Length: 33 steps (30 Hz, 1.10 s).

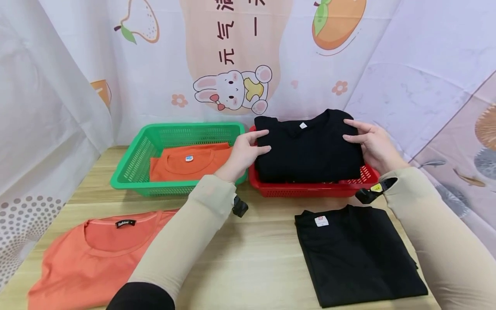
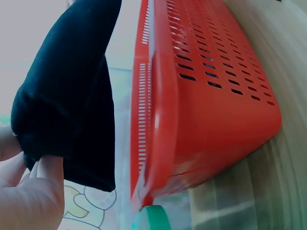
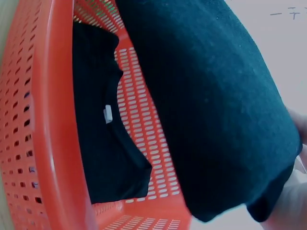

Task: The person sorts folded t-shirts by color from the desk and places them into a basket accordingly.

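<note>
Between both hands hangs a folded black T-shirt (image 1: pixel 310 150), its small white neck label turned up. The left hand (image 1: pixel 246 153) pinches its left side and the right hand (image 1: pixel 373 144) its right side. Below it stands the red basket (image 1: pixel 306 190); in the right wrist view a gap shows between the held shirt and the basket. Inside that basket lies another black shirt (image 3: pixel 105 143) with a white label. In the left wrist view the left hand (image 2: pixel 36 196) has its fingers on the shirt's folded edge.
A green basket (image 1: pixel 128 172) with a folded orange shirt (image 1: pixel 186 165) stands left of the red one. On the wooden table (image 1: pixel 248 258) lie a coral shirt (image 1: pixel 93 262) at front left and a folded black shirt (image 1: pixel 356 254) at front right. A printed cloth (image 1: pixel 155 86) hangs behind.
</note>
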Tool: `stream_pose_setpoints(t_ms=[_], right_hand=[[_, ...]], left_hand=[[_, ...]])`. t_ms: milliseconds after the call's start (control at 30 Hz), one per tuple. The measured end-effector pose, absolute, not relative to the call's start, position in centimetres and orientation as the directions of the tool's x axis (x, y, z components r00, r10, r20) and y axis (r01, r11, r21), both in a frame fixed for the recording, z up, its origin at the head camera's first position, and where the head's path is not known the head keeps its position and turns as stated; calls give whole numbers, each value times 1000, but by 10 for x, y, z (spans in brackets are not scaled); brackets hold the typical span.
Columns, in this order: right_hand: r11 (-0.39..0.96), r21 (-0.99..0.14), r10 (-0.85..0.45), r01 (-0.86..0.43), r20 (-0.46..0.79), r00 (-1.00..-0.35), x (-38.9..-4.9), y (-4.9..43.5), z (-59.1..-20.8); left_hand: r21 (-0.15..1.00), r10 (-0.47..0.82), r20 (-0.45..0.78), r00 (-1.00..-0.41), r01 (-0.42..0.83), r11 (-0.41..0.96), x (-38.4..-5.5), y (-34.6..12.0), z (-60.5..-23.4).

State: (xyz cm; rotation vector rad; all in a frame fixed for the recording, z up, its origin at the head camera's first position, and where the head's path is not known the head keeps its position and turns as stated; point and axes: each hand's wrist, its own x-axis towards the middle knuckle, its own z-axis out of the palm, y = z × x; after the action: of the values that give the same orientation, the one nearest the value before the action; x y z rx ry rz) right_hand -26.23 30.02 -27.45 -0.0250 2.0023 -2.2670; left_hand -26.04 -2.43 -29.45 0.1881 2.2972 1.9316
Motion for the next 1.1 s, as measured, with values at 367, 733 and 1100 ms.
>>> stream_pose_setpoints(t_ms=[367, 733, 1100], right_hand=[[17, -992, -1, 129, -129, -992, -281, 289, -292], [125, -981, 117, 150, -135, -984, -287, 279, -308], [54, -984, 157, 171, -160, -974, -287, 279, -314]], left_hand=[[984, 133, -13, -991, 10, 176, -278, -23, -312], [979, 101, -53, -994, -32, 202, -282, -17, -325], [976, 110, -85, -990, -61, 210, -280, -13, -326]])
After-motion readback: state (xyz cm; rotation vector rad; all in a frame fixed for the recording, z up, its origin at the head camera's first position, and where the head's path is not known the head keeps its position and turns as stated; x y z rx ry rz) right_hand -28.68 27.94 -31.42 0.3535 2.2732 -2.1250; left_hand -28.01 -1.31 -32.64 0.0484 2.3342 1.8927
